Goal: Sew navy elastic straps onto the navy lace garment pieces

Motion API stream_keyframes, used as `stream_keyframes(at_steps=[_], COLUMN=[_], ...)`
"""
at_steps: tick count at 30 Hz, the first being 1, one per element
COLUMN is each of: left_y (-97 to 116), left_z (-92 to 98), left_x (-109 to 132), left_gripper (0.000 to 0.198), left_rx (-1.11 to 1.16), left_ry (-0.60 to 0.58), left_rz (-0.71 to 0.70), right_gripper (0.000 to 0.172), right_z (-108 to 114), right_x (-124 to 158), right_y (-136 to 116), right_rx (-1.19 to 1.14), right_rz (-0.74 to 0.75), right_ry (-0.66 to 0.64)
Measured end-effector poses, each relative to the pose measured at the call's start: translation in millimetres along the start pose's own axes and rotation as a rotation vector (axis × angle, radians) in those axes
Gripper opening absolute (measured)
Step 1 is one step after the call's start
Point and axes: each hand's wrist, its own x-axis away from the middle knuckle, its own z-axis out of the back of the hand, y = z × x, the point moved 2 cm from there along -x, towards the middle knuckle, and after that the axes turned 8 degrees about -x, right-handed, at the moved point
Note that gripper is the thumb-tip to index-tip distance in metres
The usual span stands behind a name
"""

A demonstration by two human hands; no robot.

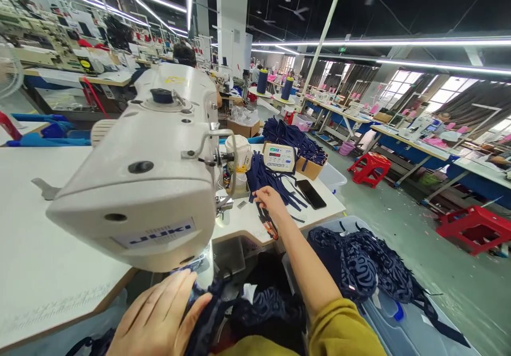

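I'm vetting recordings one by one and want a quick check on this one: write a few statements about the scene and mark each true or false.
1. The left hand rests on dark fabric below the sewing machine head. True.
2. The right hand is holding the phone. False: it is at the navy strips; the phone lies on the table.
3. Two dark blue thread spools stand upright beyond the table. True.
4. The stools at the right are green. False: they are red.
5. The plastic bin at the right holds dark patterned garments. True.
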Motion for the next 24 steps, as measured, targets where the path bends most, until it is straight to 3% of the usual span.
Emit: stream_keyframes(at_steps=[4,10,13,17,20,24], left_y=[6,0,-8,-20,-24,-21], left_z=[10.6,14.5,12.4,8.4,6.9,7.0], left_x=[-8,-6,-2,5,4,-6], left_gripper=[0.032,0.035,0.034,0.034,0.033,0.033], left_rx=[0.000,0.243,0.369,0.451,0.464,0.442], left_ry=[-0.015,-0.106,-0.160,-0.211,-0.223,-0.124], left_rz=[-0.050,0.023,0.068,0.108,0.071,-0.109], right_gripper=[0.026,0.037,0.042,0.024,0.022,0.019], right_z=[-23,-71,-79,-80,-84,-93], right_x=[57,130,141,143,144,146], right_y=[3,-9,-21,-25,-21,-16], right_rx=[-0.295,-0.552,-0.346,-0.024,0.037,0.046], right_rz=[-0.044,-0.251,-0.122,0.102,0.104,0.065], right_ry=[-0.117,-0.386,-0.506,-0.514,-0.471,-0.469])
